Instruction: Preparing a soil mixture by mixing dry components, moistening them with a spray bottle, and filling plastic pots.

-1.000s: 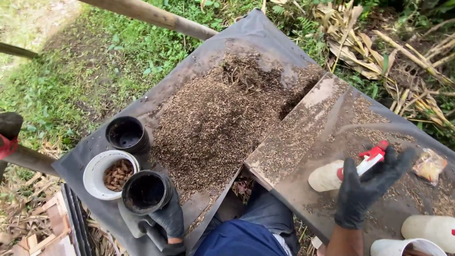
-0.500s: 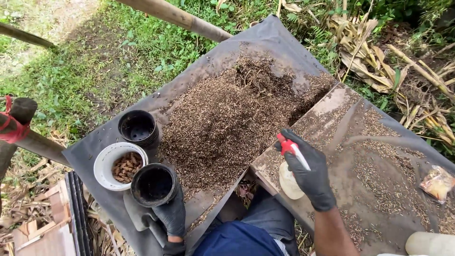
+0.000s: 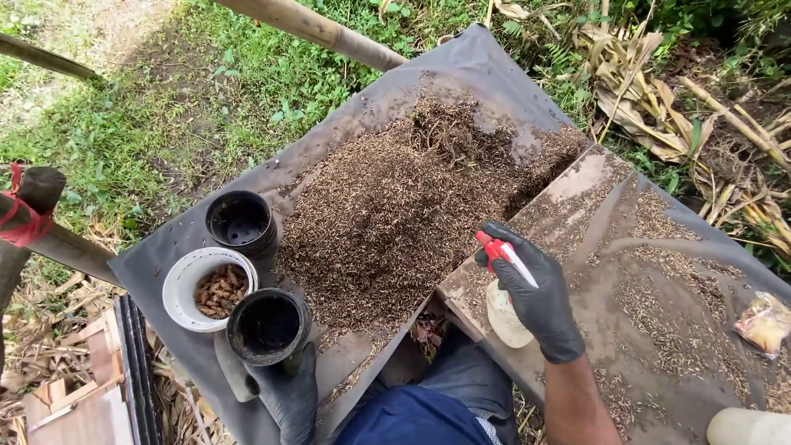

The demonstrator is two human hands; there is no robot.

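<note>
Left black-gloved hand (image 3: pixel 290 394) clamps the round black plastic pot (image 3: pixel 269 326) at the sheet's near edge; pot looks empty inside, so unfilled (white bowl of brown chunks (image 3: pixel 208 287) and a second black pot (image 3: pixel 240 222) just beside). Brown husk heap (image 3: pixel 404 206) lies mid-sheet, untouched by either hand. Right black-gloved hand (image 3: pixel 535 297) is closed around the pale spray bottle with red trigger (image 3: pixel 504 288), nozzle toward the heap, nothing between them.

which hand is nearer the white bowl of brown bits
Left. The left hand grips a black pot right beside the white bowl; the right hand holds a spray bottle far across.
</note>
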